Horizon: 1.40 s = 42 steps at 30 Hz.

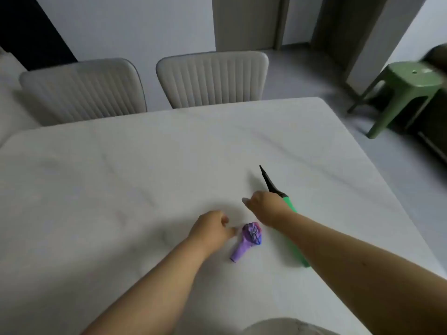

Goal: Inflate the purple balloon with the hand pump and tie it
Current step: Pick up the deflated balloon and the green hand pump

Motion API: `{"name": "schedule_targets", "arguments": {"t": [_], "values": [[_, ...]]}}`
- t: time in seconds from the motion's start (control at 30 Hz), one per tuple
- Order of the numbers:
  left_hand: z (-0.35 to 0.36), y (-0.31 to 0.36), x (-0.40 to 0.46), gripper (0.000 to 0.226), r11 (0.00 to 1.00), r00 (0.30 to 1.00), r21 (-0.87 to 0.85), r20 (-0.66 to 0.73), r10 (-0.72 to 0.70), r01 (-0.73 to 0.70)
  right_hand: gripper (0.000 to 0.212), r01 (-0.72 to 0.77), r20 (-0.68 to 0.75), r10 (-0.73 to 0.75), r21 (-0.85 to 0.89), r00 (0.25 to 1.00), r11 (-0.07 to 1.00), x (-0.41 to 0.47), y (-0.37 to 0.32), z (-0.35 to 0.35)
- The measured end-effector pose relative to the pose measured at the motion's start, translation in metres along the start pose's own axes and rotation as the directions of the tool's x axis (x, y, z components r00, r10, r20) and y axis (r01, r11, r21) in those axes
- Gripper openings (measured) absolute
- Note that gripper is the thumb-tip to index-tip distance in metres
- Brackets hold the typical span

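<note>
A limp purple balloon lies crumpled on the white table, its neck pointing toward me. My left hand hovers just left of it, fingers loosely curled, thumb close to the balloon but holding nothing. The hand pump has a green body and a black pointed nozzle. It lies to the right of the balloon, nozzle aimed away from me. My right hand sits over the pump where the nozzle meets the body. Its fingers are hidden, so a grip on the pump is unclear.
Two grey ribbed chairs stand at the table's far edge. A green plastic stool stands on the floor at the right. The table's right edge runs diagonally close to the pump.
</note>
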<state>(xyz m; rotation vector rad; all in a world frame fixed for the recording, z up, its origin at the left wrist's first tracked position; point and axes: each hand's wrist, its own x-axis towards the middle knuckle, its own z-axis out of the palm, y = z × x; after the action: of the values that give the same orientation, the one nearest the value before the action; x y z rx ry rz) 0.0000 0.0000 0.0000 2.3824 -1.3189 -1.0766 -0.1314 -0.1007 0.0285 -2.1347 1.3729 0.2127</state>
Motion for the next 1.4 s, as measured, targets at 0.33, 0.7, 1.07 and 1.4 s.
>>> {"name": "schedule_targets", "arguments": {"t": [0.33, 0.7, 1.07, 1.4], "values": [[0.046, -0.004, -0.008, 0.035, 0.958, 0.988, 0.271, -0.09, 0.122, -0.094, 0.043, -0.054, 0.042, 0.049, 0.125, 0.998, 0.991, 0.001, 0.014, 0.023], [-0.03, 0.037, -0.007, 0.014, 0.331, 0.977, -0.936, 0.054, -0.207, 0.122, 0.025, 0.071, -0.208, 0.052, 0.542, 0.977, 0.837, -0.023, -0.004, -0.003], [-0.041, 0.057, -0.018, 0.013, 0.098, 0.978, -0.978, 0.171, -0.118, 0.183, 0.018, 0.368, -0.409, -0.133, 0.576, 0.903, 0.73, -0.024, -0.015, 0.004], [-0.044, 0.055, -0.022, 0.031, -0.122, 0.969, -0.967, 0.234, -0.084, 0.223, 0.019, 0.253, -0.295, -0.065, 0.662, 0.953, 0.705, -0.011, -0.027, -0.006]]}}
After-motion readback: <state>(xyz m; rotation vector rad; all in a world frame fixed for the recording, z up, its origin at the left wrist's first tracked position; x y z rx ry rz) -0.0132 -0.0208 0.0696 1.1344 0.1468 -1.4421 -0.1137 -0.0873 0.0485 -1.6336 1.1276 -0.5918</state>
